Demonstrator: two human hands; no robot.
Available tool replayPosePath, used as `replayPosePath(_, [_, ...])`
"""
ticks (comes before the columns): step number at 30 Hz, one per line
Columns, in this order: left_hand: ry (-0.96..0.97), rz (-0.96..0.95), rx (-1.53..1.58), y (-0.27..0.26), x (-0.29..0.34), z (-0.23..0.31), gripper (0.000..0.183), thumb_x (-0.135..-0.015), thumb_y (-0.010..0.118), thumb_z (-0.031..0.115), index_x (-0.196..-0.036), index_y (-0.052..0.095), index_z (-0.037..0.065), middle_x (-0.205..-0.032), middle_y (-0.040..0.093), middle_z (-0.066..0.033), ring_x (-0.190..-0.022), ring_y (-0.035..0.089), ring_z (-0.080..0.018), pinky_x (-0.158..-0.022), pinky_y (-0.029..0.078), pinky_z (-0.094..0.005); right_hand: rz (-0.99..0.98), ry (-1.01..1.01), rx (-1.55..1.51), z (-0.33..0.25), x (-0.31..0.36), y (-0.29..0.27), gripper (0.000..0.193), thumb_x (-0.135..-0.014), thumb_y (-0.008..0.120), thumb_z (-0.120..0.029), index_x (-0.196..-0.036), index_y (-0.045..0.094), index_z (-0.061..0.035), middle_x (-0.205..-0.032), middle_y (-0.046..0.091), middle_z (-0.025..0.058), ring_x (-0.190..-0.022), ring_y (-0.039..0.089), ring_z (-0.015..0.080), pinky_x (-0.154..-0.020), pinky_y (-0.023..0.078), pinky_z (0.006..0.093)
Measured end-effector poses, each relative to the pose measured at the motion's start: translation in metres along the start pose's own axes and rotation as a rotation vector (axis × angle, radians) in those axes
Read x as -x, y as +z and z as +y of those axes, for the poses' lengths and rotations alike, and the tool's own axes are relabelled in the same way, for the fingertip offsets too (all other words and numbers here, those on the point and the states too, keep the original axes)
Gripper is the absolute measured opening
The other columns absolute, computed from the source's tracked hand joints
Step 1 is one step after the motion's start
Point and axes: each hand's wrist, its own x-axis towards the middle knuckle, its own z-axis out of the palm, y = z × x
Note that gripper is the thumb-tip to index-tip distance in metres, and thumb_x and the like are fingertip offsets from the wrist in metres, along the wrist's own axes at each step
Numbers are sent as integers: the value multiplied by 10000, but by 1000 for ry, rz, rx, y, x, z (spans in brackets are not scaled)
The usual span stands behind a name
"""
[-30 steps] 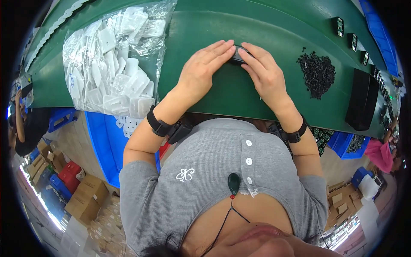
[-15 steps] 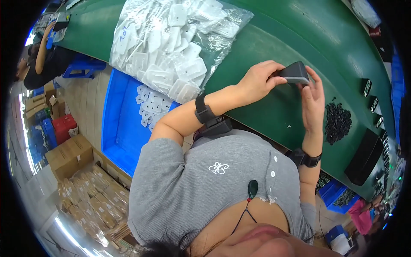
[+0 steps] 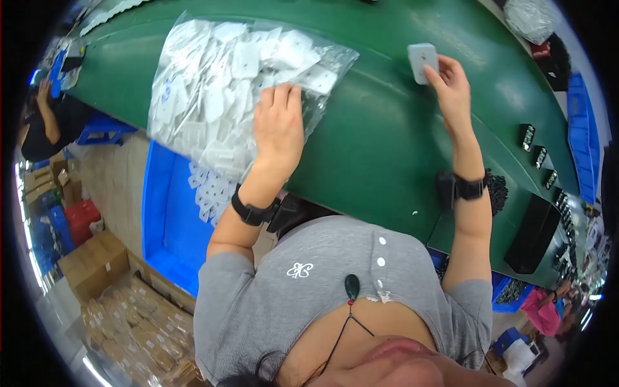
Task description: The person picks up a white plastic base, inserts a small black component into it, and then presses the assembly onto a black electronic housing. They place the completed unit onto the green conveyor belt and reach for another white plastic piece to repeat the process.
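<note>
My right hand is closed on the edge of a small plastic case, held over the green worktable. Its pale grey face with rounded corners and small holes is turned up; the rest is hidden. My left hand lies on the right part of a clear plastic bag, fingers stretched out over the white pieces and holding none that I can see. Several flat white plastic plates with holes fill the bag.
Below the bag stands a blue bin with small white plates. On the right are a pile of small black parts, a black box-shaped piece and black blocks. A person sits at far left.
My left hand has let go of the case and moved left onto the bag. My right hand has carried the case farther away and turned its pale face up.
</note>
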Motion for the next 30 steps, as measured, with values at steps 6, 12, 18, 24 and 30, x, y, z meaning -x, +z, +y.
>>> replayPosePath(6, [146, -63, -47, 7, -10, 4, 456, -813, 526, 38, -1268, 540, 7, -1337, 524, -78, -1179, 490, -288, -916, 425, -382, -101, -86, 125, 17, -108, 25, 304, -907, 660, -184, -1149, 638, -2, -1037, 666, 54, -957, 588, 114, -836, 466, 257])
replayPosePath(12, [99, -95, -26, 8, -17, 5, 470, -823, 497, 31, -1290, 549, 54, -1352, 516, -86, -1185, 485, -304, -934, 412, -414, 27, -40, 158, 74, -206, 23, 305, -768, 719, -134, -1033, 646, -3, -899, 654, 126, -809, 627, 250, -776, 503, 356])
replayPosePath(18, [57, -70, -113, 19, -27, 3, 380, -827, 561, 66, -1198, 635, 108, -1231, 578, -119, -1120, 506, -354, -927, 417, -445, 213, -194, 635, 44, -178, 25, 332, -827, 695, -264, -1095, 662, -71, -1056, 682, 148, -968, 634, 290, -850, 494, 411])
replayPosePath(24, [134, 42, -101, 16, -37, 0, 279, -780, 660, 58, -1058, 673, 61, -1121, 607, -156, -1095, 520, -363, -917, 433, -445, 104, -452, 534, -9, -37, 4, 259, -864, 667, -201, -1071, 657, -44, -984, 638, 105, -898, 611, 250, -831, 490, 345])
replayPosePath(30, [-50, 128, 305, 14, -19, 3, 162, -929, 586, 98, -1025, 635, -23, -1023, 633, -198, -898, 622, -314, -783, 493, -409, 276, -292, 604, 0, 90, -94, 180, -873, 649, -175, -1002, 677, -54, -957, 637, 82, -886, 615, 217, -790, 493, 321])
